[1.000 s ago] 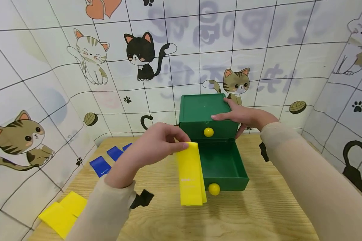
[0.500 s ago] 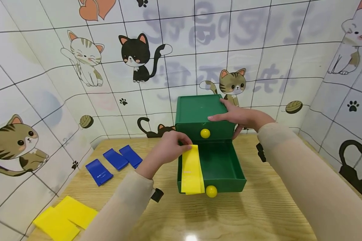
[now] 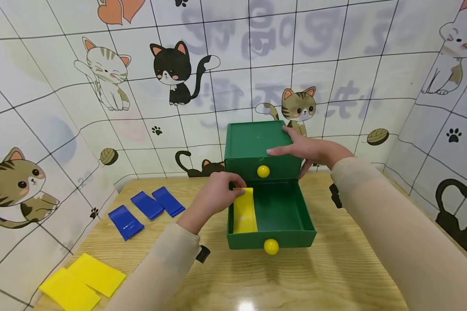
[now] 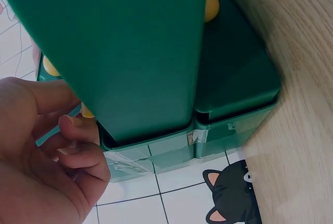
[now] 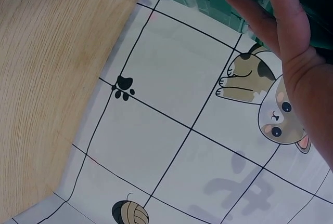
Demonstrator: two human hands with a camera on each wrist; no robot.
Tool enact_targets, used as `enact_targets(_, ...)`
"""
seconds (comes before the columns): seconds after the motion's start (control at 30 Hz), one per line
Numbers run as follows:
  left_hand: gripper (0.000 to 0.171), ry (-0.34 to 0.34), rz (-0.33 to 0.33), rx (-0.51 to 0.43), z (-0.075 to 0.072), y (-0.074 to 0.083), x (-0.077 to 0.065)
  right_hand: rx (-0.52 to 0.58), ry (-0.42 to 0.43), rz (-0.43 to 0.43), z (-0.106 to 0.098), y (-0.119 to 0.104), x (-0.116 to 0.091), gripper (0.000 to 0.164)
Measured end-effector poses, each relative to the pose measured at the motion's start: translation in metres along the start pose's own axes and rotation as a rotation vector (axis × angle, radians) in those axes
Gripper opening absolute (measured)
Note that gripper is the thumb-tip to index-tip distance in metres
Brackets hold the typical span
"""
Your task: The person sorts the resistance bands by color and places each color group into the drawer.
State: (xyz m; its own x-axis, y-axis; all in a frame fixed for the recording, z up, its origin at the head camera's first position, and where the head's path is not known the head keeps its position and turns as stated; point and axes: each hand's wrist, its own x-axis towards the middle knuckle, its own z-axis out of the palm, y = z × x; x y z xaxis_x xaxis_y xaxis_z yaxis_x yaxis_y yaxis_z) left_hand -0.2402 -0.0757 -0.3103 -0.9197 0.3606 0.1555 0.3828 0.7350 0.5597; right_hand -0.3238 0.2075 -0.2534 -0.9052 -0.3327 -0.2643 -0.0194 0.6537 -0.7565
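A small green two-tier drawer box [image 3: 257, 139] stands on the table, its lower drawer [image 3: 284, 207] pulled out. My left hand [image 3: 217, 192] pinches the top end of a flat yellow packet [image 3: 245, 216], which lies along the drawer's left side. In the left wrist view the drawer's outer wall [image 4: 114, 52] hides most of that packet, and only a small yellow bit shows by the fingertips. My right hand [image 3: 305, 149] rests on the top and right side of the box, fingers fairly straight. Part of it appears in the right wrist view against the green side.
Several blue packets [image 3: 126, 222] lie on the table [image 3: 202, 280] to the left. Two yellow packets [image 3: 97, 274] overlap nearer the front left. Yellow ball knobs [image 3: 271, 246] stick out from the drawer fronts. A cat-printed wall covering [image 3: 233, 56] stands close behind the box.
My left hand has moved the yellow packet forward and down, from in front of the drawer to inside its left side. The right hand stays on the box.
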Motion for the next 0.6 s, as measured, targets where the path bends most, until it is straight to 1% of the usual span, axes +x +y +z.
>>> enact_targets(0.2, 0.006, 0.019, 0.0, 0.02, 0.001, -0.003, -0.002, -0.008, 0.006, 0.003, 0.0, 0.002, 0.004, 0.119)
enact_targets(0.37, 0.005, 0.03, 0.009, 0.021, 0.001, -0.006, -0.005, -0.015, 0.005, 0.002, 0.0, 0.001, 0.003, 0.119)
enact_targets(0.6, 0.004, 0.054, 0.032, 0.002, -0.007, -0.011, -0.011, -0.005, 0.002, 0.0, 0.001, -0.001, -0.001, 0.121)
